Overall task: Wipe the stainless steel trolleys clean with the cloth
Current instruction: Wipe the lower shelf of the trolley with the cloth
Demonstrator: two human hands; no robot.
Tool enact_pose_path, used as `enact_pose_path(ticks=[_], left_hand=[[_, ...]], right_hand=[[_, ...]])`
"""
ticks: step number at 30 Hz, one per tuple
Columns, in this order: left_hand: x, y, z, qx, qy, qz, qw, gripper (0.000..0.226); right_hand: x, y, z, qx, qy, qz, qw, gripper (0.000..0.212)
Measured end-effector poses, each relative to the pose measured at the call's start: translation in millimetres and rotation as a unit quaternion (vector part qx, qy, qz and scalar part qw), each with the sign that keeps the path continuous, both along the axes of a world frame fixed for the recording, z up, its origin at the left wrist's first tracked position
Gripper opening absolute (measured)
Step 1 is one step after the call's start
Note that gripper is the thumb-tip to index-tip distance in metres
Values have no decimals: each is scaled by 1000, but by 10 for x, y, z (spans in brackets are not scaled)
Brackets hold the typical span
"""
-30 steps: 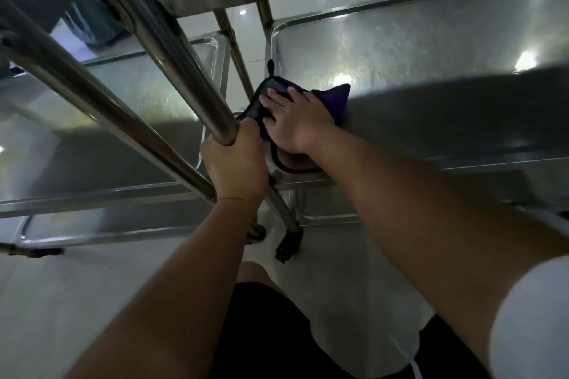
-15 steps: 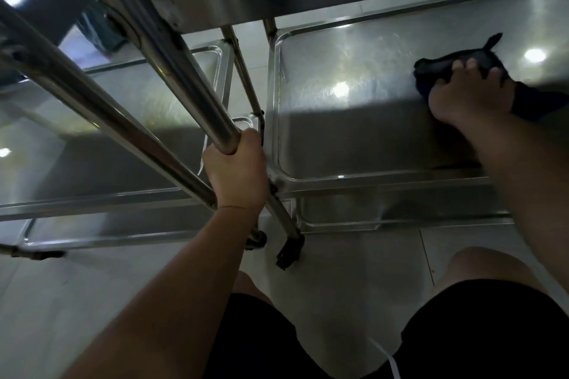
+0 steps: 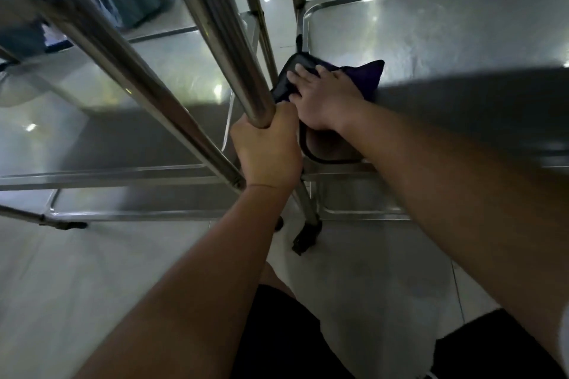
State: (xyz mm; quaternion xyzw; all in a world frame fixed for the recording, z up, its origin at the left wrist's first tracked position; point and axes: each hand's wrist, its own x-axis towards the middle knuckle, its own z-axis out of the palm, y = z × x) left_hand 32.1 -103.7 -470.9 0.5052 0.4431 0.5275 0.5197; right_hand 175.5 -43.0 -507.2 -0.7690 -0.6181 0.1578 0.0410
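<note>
We are pressing the cloth flat under our right hand, fingers spread, at the shelf's near-left corner, having swept it back from the far right half a second ago; so another pass is closing; our left hand is still gripping the upright post just beside the cloth; the shelf's raised rim is hemming us leftward, open steel lying rightward.

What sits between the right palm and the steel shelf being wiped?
In the head view, only the dark cloth: the right hand presses flat on it at the left corner of the shelf, with fingers spread.
</note>
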Motion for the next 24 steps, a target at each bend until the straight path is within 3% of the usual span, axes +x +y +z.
enact_pose_path(ticks=[3,8,13,18,24], left_hand=[[-20,32,-10,1,19,2,1000,26],[-39,30,-8,-20,60,10,998,27],[-69,-24,38,-22,66,-1,998,25],[-86,-112,119,-17,99,8,995,46],[-179,-164,139,-25,185,11,982,42]], right_hand=[[-198,-344,41,-13,15,74,997,66],[-345,-832,57,-14,44,131,990,61],[-305,-1011,36,-9,72,104,992,59],[-123,-1375,-75,28,-6,60,998,62],[305,-1814,-33,29,-66,15,997,62]])
